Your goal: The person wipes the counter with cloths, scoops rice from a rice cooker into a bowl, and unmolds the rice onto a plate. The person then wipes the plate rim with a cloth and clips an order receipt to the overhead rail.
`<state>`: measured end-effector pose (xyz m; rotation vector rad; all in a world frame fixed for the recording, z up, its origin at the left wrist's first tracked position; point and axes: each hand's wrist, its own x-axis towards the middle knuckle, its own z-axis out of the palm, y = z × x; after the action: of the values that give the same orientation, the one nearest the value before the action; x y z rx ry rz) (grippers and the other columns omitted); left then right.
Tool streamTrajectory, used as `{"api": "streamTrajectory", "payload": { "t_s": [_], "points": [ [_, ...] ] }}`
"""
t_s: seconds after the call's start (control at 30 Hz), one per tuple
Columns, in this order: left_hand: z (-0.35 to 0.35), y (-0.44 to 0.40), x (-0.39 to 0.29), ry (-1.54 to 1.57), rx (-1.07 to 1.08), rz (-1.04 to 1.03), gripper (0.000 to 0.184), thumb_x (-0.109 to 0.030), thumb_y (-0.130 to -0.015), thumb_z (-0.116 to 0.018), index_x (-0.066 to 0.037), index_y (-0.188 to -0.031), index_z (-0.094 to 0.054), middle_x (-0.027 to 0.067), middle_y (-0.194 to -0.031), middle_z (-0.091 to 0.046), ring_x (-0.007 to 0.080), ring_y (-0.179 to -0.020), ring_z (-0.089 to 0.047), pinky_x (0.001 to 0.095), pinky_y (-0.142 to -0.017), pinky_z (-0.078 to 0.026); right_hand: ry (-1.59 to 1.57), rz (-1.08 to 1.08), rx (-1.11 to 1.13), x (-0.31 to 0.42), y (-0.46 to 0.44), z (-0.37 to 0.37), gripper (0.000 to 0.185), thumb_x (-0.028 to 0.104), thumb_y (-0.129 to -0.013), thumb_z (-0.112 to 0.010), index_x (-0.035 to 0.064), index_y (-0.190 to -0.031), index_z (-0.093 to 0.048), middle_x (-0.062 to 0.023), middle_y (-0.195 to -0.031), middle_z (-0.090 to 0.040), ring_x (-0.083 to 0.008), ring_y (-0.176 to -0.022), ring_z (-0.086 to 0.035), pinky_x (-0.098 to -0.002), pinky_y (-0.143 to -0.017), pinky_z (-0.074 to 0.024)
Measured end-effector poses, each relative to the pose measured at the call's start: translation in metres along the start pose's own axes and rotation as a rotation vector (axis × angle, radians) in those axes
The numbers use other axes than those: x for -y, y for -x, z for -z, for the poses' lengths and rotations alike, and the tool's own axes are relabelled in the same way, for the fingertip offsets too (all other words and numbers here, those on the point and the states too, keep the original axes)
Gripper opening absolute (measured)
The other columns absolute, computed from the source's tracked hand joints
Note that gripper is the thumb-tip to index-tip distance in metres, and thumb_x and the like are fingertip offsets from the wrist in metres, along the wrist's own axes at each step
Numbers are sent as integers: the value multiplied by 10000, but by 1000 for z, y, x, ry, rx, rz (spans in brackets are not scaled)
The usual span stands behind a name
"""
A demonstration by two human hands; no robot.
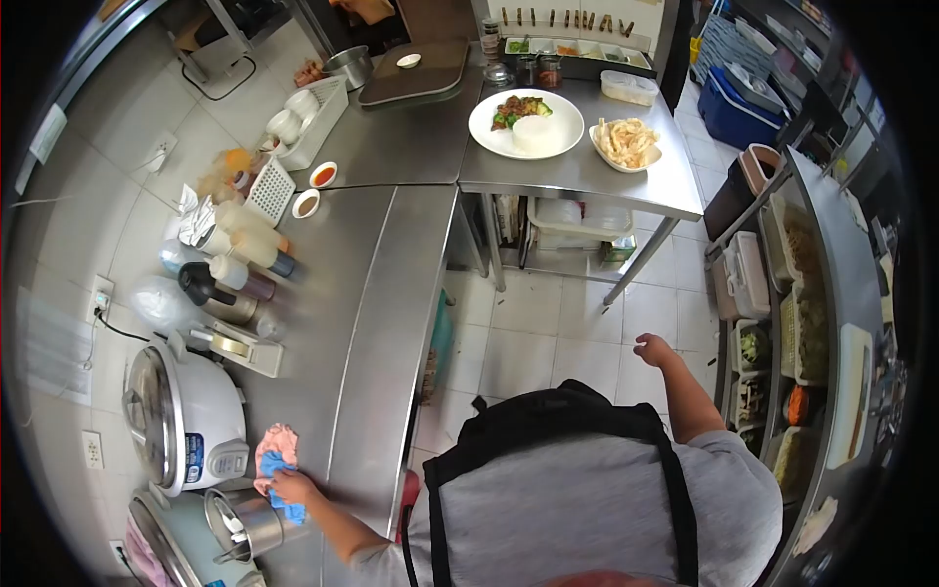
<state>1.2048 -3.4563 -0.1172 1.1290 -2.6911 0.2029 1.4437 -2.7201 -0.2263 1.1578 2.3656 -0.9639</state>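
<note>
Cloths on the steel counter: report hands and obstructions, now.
Left hand on blue cloth, pink cloth against it. Right hand off the counter. Steel pot close beside.

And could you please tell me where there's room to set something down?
The widest bare patch is the steel counter between tape dispenser and aisle edge; another lies between brown tray and sauce dishes. Crowded: along the wall, with squeeze bottles and rice cooker, where the left hand holds a blue cloth.

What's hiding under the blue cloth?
A pink cloth pokes out past the edge of the blue cloth. The left hand is on top. Anything else underneath is covered, so I can't tell.
</note>
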Motion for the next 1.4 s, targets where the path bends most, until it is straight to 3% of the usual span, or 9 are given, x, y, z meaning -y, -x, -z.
{"api": "streamTrajectory", "payload": {
  "t_s": [0.37, 0.6, 0.8, 1.0, 1.27, 1.3, 1.33, 1.37, 1.4],
  "points": [
    [19, -21, -46, 52, 227, 360, 654, -654, -776, -236, -175, -1140, -493, 141, -1215, -430, 352, -1076, -441, 546, -828, -342, -98, 253, 199, 83, -79, 49, 447, 399, -782, -516, 58, -1069, -542, -134, -993, -588, -264, -880, -571, -339, -762, -445],
    [-1, 0, -87, -73, -19, 493, 538, -678, -741, -302, -412, -1197, -409, 167, -1276, -334, 307, -1105, -394, 522, -847, -276, -1034, 168, 179, 276, -123, 160, 476, 419, -856, -400, 95, -1205, -389, -107, -897, -558, -178, -669, -567, -304, -565, -437],
    [-41, -39, -64, -99, -182, 816, 540, -581, -773, -338, -245, -1176, -465, 128, -1182, -446, 340, -1047, -445, 551, -808, -307, -1231, -60, 80, 315, -219, 186, 356, 370, -871, -347, 38, -930, -461, -89, -674, -549, -179, -532, -538, -302, -498, -430],
    [94, -42, -137, 677, -564, 1063, 573, -435, -836, -302, 64, -875, -582, 233, -885, -590, 396, -800, -565, 460, -721, -450, -1101, -43, 69, 328, -234, 192, 222, 176, -830, -406, 40, -1005, -429, -78, -723, -559, -149, -533, -532, -273, -482, -444],
    [192, -59, -251, 609, -580, 470, 617, -431, -867, -249, 111, -993, -516, 316, -951, -529, 463, -880, -496, 497, -784, -387, -997, -7, 204, 384, -240, 176, 229, 184, -817, -427, -6, -938, -470, -106, -712, -566, -168, -537, -544, -276, -475, -445],
    [148, -94, -197, 143, -699, -23, 554, -374, -886, -241, 92, -1093, -457, 305, -1000, -517, 460, -883, -497, 486, -781, -396, -928, 24, 257, 390, -240, 179, 228, 203, -820, -431, -5, -896, -489, -99, -694, -567, -162, -536, -545, -268, -474, -442],
    [187, -73, -252, 111, -405, 158, 420, -265, -904, -296, 46, -1146, -442, 225, -1143, -473, 366, -977, -504, 384, -817, -419, -859, 52, 315, 393, -240, 179, 238, 222, -824, -436, -3, -853, -509, -91, -676, -568, -155, -535, -546, -260, -473, -440],
    [219, -44, -322, 948, -398, 316, 439, -298, -899, -332, 29, -1175, -431, 194, -1139, -489, 296, -995, -508, 343, -838, -413, -790, 85, 373, 397, -241, 181, 258, 241, -827, -440, -2, -811, -528, -84, -658, -569, -148, -533, -547, -253, -472, -437],
    [207, -50, -333, 1138, -366, 324, 470, -340, -895, -343, 21, -1184, -430, 155, -1153, -488, 254, -993, -496, 349, -847, -405, -560, 106, 494, 402, -243, 190, 271, 258, -828, -446, 4, -787, -534, -72, -647, -569, -142, -530, -546, -248, -471, -434]
  ]
}}
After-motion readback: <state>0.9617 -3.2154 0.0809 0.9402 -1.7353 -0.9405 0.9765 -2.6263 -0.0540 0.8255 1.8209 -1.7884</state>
